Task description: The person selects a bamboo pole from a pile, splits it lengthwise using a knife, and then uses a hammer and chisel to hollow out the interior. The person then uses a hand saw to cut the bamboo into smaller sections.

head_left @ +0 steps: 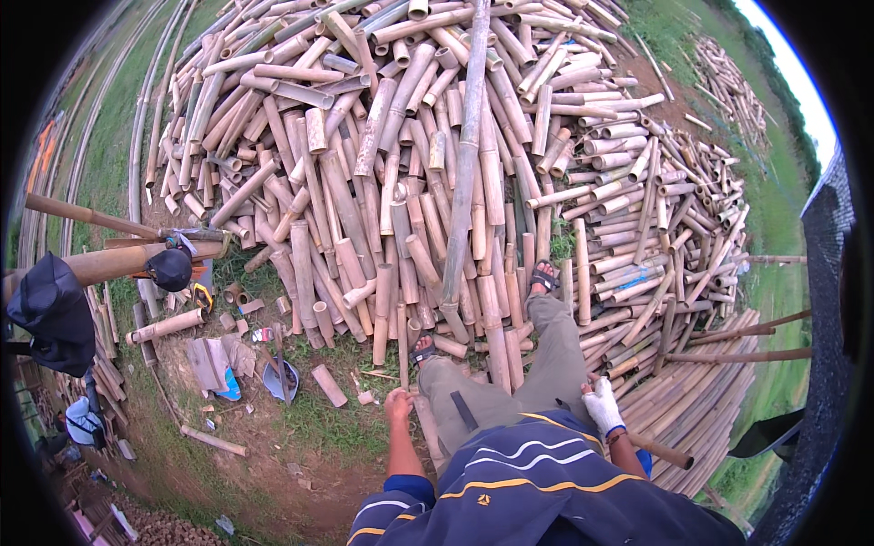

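My bare left hand (398, 406) hangs beside my left thigh with its fingers curled closed. A thin bamboo piece (403, 341) ends just above it; whether the two touch I cannot tell. My right hand (603, 407), in a white glove, is closed beside my right thigh, and what it holds, if anything, is hidden. Behind my right wrist a bamboo length (666, 450) sticks out to the right. My sandalled feet (544, 277) stand at the near edge of a big heap of cut bamboo tubes (364, 191). One long bamboo pole (469, 146) lies across the heap.
More bamboo tubes (628, 146) are stacked at the right, above long poles (692, 391). At the left, a cap (169, 270) and dark cloth (50, 314) hang on a bamboo rail (114, 264). A bowl-shaped container (280, 380) and scraps lie on the ground. Dark netting (828, 273) hangs far right.
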`<action>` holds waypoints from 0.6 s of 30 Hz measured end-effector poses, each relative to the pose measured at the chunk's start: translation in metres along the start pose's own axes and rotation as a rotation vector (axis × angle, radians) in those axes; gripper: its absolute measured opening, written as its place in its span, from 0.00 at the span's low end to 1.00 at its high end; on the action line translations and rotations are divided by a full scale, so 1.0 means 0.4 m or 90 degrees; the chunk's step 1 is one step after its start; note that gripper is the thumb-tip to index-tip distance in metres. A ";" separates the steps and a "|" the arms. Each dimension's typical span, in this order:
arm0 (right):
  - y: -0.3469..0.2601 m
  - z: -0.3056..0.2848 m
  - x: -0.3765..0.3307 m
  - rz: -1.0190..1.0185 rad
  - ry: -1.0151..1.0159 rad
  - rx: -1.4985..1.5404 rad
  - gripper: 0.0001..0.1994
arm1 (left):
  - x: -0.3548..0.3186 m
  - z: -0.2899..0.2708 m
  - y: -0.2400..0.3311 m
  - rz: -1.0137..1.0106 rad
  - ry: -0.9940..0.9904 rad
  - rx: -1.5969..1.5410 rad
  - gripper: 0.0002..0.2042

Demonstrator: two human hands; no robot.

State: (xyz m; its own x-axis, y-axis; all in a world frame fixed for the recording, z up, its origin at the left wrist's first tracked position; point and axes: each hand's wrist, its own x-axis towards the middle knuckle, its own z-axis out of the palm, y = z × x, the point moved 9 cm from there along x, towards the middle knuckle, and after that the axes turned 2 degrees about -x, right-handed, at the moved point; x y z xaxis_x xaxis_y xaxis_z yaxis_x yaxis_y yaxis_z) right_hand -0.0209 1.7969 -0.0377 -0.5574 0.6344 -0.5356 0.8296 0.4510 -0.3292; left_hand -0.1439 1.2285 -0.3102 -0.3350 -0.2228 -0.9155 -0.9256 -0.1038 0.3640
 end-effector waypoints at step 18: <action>0.078 0.085 0.547 0.146 -0.121 -0.298 0.50 | -0.197 0.274 -0.227 -0.275 0.063 0.283 0.42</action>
State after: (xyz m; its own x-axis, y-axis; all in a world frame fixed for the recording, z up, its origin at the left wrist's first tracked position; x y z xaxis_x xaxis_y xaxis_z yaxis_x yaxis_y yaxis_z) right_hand -0.1158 1.9285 -0.1917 -0.3119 0.6441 -0.6985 0.8015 0.5732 0.1706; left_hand -0.0528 1.3618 -0.2900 0.0833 -0.3421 -0.9359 -0.9659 0.2032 -0.1603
